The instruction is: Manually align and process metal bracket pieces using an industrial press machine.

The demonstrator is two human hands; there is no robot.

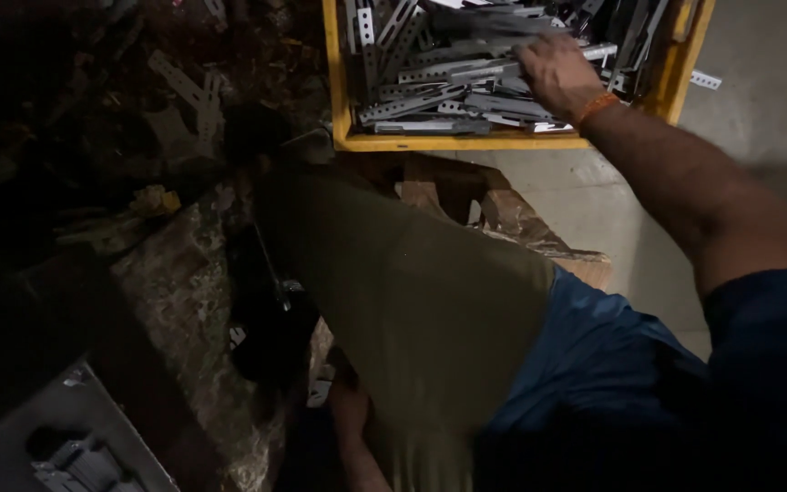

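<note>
Two hands logged. Left hand: low beside the olive trouser leg, in shadow, grip unreadable. Right hand: reaching into yellow crate, fingers curled down onto perforated metal strips; none lifted out yet. Crate heaped full.

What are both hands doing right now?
Right hand: reaching into the yellow crate, on the metal brackets; grip unclear.
Left hand: low, dark; cannot tell.
</note>
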